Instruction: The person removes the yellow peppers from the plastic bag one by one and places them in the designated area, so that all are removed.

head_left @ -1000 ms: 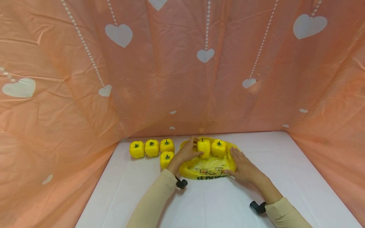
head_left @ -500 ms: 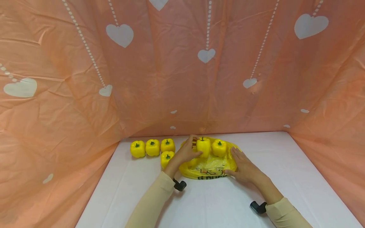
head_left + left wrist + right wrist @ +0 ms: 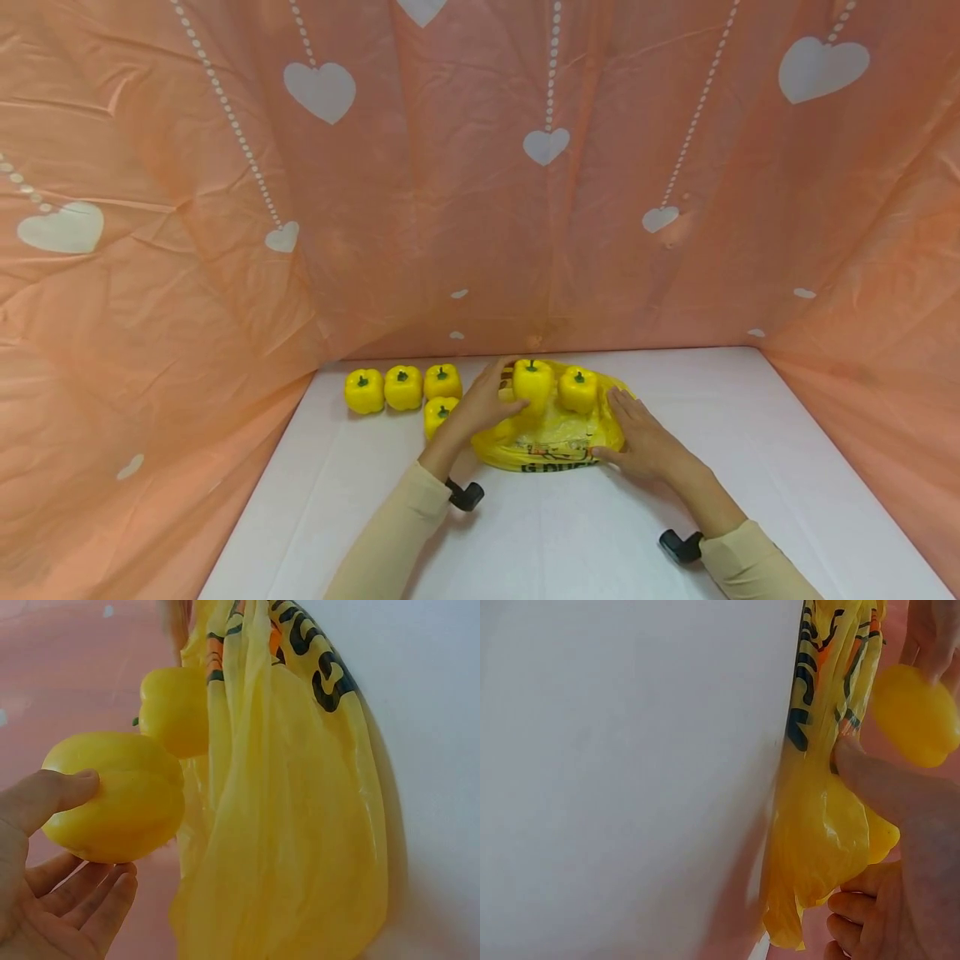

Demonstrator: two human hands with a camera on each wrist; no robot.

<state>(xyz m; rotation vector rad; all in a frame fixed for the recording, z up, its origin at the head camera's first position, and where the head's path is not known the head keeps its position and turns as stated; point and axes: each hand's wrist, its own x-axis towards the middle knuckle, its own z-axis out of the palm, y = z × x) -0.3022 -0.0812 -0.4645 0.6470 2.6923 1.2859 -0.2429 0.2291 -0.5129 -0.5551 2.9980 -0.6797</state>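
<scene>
My left hand grips a yellow bell pepper upright over the left part of a yellow plastic bag. The left wrist view shows its thumb on one side of the held pepper and the fingers on the other. Inside the bag's mouth, just right of it, sits another bell pepper. My right hand rests along the bag's right side with extended fingers and thumb spread apart. From the right wrist, the thumb touches the printed plastic.
Left of the bag, three bell peppers stand in a row, with a fourth pepper in front, partly hidden by my left arm. A white-covered table lies beneath. Pink cloth with white hearts hangs behind it and at both sides.
My left hand has drawn slightly left and back, and the bell pepper in it has moved the same way, apart from the other pepper. My right hand has stayed at the bag.
</scene>
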